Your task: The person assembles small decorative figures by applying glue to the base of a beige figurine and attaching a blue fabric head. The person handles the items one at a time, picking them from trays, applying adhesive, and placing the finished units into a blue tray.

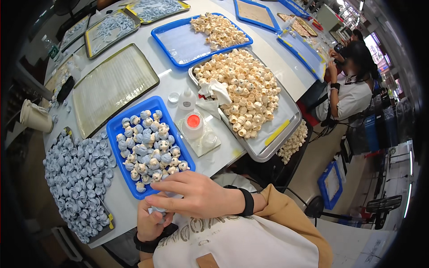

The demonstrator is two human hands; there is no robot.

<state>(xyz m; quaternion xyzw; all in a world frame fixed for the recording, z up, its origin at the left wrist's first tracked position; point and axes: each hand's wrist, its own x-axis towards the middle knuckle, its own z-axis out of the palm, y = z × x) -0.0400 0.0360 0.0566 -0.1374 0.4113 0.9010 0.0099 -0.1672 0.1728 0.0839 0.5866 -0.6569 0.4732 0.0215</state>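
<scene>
Close to my body, my left hand (149, 224) is closed round a small doll head (158, 210) with pale blue hair, mostly covered by fingers. Over it reaches my right hand (199, 193), its fingers bent across the piece and pressing on it; the thumb is hidden. Just beyond both hands lies a blue tray (190, 157) with many doll heads wearing blue hair pieces. To the left, loose pale blue hair shells (78, 178) form a large heap. On the right, a grey metal tray (286, 127) bears a pile of cream-coloured hollow head parts (248, 89).
Beyond the doll-head tray stand a white bottle (187, 100) and a jar with a red-orange top (193, 121). An olive-coloured tray (116, 89) lies behind. Farther back is a blue tray (172, 42) with cream parts. A co-worker (353, 85) sits at right.
</scene>
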